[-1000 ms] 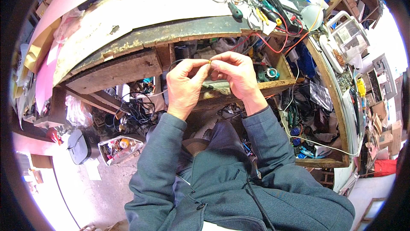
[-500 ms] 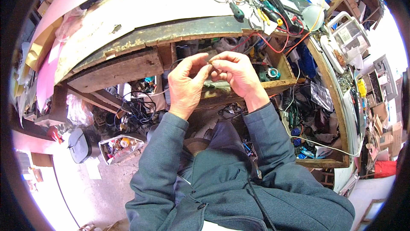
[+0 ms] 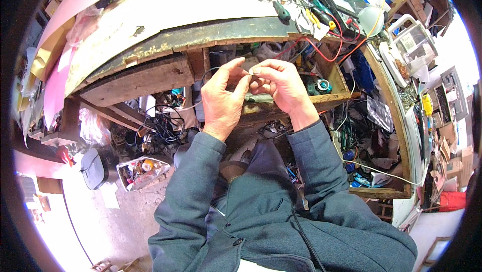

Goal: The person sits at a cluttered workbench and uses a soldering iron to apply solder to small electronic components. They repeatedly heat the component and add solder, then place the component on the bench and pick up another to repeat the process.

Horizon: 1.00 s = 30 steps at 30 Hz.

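We record one right hand [image 3: 282,85], thumb and index fingers pinching a small object [image 3: 251,72], kind too small to tell; one left hand [image 3: 221,101], thumb near that object, index finger spread away. We list both before an open wooden drawer [image 3: 329,100], beneath the desk [image 3: 221,32].

A worn wooden counter [image 3: 211,33] stands above a pale floor [image 3: 135,216]. Bright light, perhaps daylight, bleaches the floor's left side.
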Each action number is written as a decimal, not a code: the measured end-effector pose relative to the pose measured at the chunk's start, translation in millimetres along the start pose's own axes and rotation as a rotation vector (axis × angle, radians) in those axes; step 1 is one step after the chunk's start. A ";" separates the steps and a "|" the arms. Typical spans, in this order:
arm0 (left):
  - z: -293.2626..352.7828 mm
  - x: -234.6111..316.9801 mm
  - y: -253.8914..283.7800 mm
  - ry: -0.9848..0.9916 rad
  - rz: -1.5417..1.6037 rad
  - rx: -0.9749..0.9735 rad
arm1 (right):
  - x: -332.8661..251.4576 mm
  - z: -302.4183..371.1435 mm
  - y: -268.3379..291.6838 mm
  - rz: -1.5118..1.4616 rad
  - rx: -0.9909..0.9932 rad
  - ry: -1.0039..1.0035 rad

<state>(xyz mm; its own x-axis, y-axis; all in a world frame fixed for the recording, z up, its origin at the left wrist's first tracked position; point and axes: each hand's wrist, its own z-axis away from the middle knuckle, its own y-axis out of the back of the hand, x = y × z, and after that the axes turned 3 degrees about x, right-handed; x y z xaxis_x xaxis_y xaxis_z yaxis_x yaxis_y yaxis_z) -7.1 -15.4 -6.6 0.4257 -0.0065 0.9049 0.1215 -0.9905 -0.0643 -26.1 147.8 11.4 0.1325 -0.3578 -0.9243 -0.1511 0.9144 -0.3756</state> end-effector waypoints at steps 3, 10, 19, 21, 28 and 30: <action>0.3 0.8 -0.7 0.010 0.006 0.007 | -0.6 0.5 -1.1 -0.007 -0.008 0.004; -0.8 -6.0 -0.1 0.007 0.006 0.022 | -1.3 1.3 -2.7 0.014 -0.008 0.013; -4.8 3.9 3.5 0.111 -0.089 -0.053 | 0.2 -1.0 -1.6 0.019 0.024 0.026; -5.6 5.1 3.9 0.121 -0.089 -0.071 | 1.0 -1.9 -1.1 0.023 0.032 0.026; -6.5 5.2 4.9 0.132 -0.092 -0.113 | 3.5 -3.7 -0.9 0.033 0.047 0.020; -6.4 4.5 4.6 0.108 -0.125 -0.114 | 3.6 -3.9 -1.0 0.038 0.049 0.018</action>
<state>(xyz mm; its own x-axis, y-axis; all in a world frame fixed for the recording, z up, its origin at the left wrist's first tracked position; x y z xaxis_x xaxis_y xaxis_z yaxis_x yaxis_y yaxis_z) -10.4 -20.9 -0.1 0.3145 0.1084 0.9431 0.0622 -0.9937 0.0935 -29.3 144.8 8.2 0.1102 -0.3253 -0.9392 -0.1080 0.9354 -0.3367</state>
